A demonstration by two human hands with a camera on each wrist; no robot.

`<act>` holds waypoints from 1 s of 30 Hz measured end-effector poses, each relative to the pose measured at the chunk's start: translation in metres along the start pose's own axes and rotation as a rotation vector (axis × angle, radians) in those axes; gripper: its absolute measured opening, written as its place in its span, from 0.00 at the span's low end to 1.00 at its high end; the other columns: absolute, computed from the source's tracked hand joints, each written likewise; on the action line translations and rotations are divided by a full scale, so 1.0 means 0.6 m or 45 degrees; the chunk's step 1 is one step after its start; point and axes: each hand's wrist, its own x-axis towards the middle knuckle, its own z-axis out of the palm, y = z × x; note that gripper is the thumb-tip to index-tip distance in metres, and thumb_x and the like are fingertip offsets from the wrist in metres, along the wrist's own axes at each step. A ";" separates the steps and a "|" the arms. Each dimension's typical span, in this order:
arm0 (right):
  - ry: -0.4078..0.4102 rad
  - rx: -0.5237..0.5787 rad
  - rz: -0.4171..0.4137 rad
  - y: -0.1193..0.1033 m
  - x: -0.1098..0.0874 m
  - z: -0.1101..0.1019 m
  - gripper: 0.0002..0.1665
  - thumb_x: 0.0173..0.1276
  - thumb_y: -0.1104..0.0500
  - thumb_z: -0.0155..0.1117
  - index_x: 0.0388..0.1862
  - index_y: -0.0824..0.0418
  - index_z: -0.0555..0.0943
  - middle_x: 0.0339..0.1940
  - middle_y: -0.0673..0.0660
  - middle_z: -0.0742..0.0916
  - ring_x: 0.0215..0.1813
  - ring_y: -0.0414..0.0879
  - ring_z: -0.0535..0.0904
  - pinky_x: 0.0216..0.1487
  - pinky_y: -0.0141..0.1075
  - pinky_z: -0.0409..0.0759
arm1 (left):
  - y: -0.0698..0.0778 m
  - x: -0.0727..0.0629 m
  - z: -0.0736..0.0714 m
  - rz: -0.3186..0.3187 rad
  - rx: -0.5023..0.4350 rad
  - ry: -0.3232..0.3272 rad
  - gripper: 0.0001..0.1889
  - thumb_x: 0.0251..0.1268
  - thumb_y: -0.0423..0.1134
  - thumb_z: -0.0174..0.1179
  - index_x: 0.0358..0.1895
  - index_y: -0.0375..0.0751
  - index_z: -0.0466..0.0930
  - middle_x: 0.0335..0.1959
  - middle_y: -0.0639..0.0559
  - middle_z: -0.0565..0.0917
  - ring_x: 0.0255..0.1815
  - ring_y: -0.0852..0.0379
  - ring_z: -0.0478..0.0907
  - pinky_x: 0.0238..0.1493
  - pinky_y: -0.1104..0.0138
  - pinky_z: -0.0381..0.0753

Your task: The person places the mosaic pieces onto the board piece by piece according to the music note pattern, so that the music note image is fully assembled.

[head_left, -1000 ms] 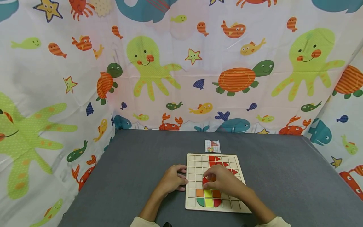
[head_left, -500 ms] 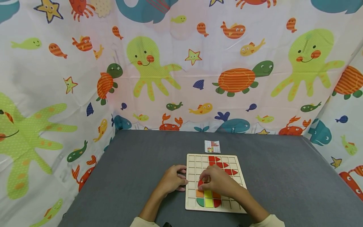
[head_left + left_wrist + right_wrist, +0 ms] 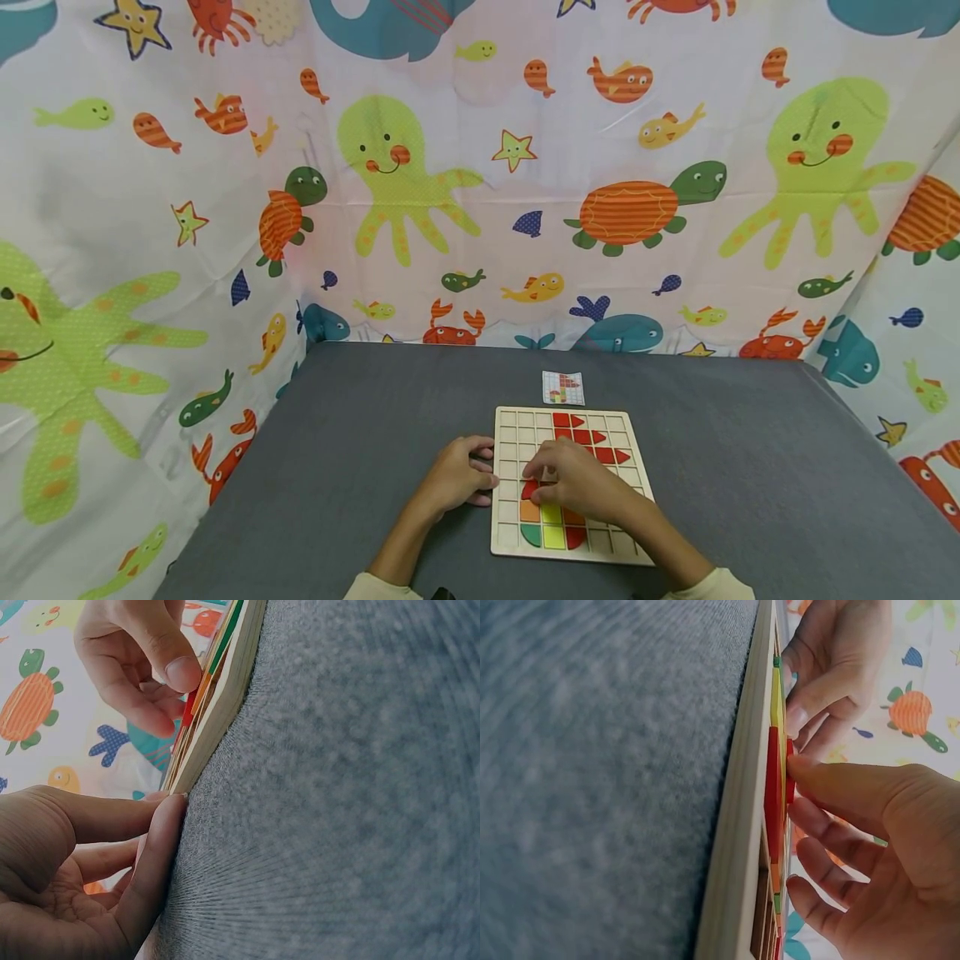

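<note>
In the head view a wooden grid board (image 3: 507,533) lies on the grey cloth, with coloured tiles in some of its squares. My right hand (image 3: 577,479) is over the middle of the board and pinches a red tile with a curved edge (image 3: 528,490) between thumb and fingers, right above an orange square tile (image 3: 529,511). In the right wrist view the thumb rests against the red tile (image 3: 790,771), just over the board's surface. My left hand (image 3: 456,472) holds the board's left edge, its thumb and fingertips at the rim (image 3: 178,784) in the left wrist view.
Red tiles (image 3: 582,436) form stepped rows at the board's upper part. Yellow (image 3: 553,537), green (image 3: 530,534) and red pieces (image 3: 575,537) fill squares near the bottom. A printed pattern card (image 3: 563,388) lies behind the board. A sea-animal curtain (image 3: 480,192) surrounds the table.
My right hand has moved left across the board with the red tile and come down over a square at the end of the orange and yellow row. My left hand has stayed at the edge.
</note>
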 end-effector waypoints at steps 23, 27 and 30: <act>-0.064 0.010 -0.076 0.002 0.001 -0.003 0.06 0.69 0.59 0.76 0.44 0.54 0.93 0.43 0.45 0.89 0.49 0.44 0.80 0.53 0.40 0.84 | 0.000 0.001 0.001 0.025 0.006 -0.005 0.32 0.58 0.21 0.71 0.68 0.27 0.76 0.56 0.39 0.80 0.48 0.51 0.84 0.30 0.60 0.93; -0.080 -0.021 -0.056 0.002 -0.001 -0.005 0.05 0.70 0.57 0.75 0.43 0.52 0.94 0.43 0.42 0.87 0.50 0.43 0.78 0.56 0.42 0.82 | 0.000 0.001 0.001 0.016 0.012 0.000 0.32 0.58 0.21 0.71 0.69 0.27 0.76 0.56 0.39 0.80 0.48 0.51 0.84 0.30 0.60 0.93; -0.076 -0.039 -0.072 0.002 -0.005 -0.009 0.04 0.71 0.56 0.75 0.42 0.51 0.93 0.43 0.42 0.86 0.52 0.43 0.76 0.57 0.45 0.81 | 0.000 0.001 0.000 0.014 0.014 -0.001 0.32 0.59 0.22 0.71 0.69 0.27 0.76 0.56 0.38 0.80 0.47 0.51 0.84 0.30 0.60 0.93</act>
